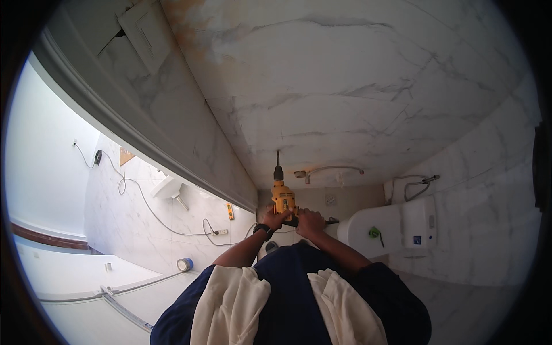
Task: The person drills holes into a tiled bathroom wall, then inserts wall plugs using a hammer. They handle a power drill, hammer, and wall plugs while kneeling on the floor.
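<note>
A yellow and black power drill (283, 196) is held in both my hands, pointing away from me. Its long bit (278, 156) meets the marbled tile wall (322, 75), or comes very close to it. My left hand (276, 217), with a black band at the wrist, is closed around the drill's lower left side. On the right, my right hand (310, 222) grips the rear of the drill near its black handle. My fingers partly hide the grip. Just right of the bit, a pipe fitting with a flexible hose (333, 168) is fixed on the wall.
To my right stands a white toilet (374, 230) with a green tape measure (375, 233) on its lid. A hose sprayer (428, 180) hangs behind it. Left through the doorway lie an extension cord (155, 213), a yellow spirit level (230, 211), a can (184, 264) and a white basin (167, 187).
</note>
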Motion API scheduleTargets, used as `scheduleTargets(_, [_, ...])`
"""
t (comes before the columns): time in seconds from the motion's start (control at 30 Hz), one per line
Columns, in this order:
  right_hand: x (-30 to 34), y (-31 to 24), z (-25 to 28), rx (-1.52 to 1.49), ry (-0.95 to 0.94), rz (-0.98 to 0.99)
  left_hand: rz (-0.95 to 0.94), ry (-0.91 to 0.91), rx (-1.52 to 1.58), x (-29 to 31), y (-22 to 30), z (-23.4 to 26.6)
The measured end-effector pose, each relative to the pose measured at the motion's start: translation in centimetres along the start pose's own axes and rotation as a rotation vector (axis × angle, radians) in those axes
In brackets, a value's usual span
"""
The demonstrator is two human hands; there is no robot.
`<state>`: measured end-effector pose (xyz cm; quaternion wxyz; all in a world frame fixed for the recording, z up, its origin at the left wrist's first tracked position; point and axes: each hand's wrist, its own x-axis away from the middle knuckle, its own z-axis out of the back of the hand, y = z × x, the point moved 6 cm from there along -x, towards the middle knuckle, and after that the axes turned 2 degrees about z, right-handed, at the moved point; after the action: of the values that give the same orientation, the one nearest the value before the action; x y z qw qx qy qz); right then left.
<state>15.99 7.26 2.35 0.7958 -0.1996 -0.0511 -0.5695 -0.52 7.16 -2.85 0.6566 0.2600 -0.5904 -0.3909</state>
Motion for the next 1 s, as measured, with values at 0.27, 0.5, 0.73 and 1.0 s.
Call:
scheduleTargets(0.27, [0.7,0.2,-0.7,-0.006,0.022,-0.005,0.015,0.094,0.053,2.1,-1.0,-0.3])
scheduleTargets(0.5, [0.3,1.7,-2.9,-0.036,0.062,0.030,0.117,0.129,0.013,1.3,-3.7,-1.3])
scheduleTargets(0.73, [-1.7,1.6,-5.0,-0.072,-0.010,0.060,0.116,0.150,-0.016,0.2,-4.7,-0.3])
scheduleTargets(1.0, [0.2,1.1,-4.5,-0.082,0.070,-0.035,0.099,0.091,0.033,0.1,-5.0,-0.7])
